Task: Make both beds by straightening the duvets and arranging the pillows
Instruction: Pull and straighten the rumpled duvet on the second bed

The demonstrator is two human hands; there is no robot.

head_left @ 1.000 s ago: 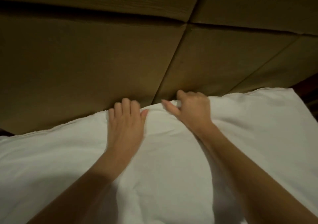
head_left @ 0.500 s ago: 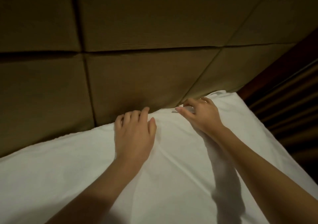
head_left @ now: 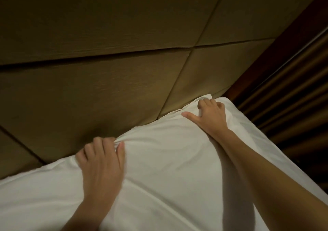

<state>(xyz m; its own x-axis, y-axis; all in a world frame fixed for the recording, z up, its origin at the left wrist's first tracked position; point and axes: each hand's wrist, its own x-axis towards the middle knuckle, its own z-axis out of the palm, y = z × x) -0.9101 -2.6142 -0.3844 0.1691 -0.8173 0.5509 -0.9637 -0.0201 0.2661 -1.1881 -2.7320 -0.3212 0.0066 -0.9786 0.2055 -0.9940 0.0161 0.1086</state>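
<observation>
Right up against the padded headboard (head_left: 106,92), a plain white pillow (head_left: 168,168) (smooth, slightly creased): left hand (head_left: 102,165) pinches its top edge, right hand (head_left: 210,118) grips its corner.

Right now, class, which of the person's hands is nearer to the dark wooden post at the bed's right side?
Right. The right hand grips the white bedding at its far corner, just beside the wooden post; the left hand pinches the bedding's edge farther left.
</observation>
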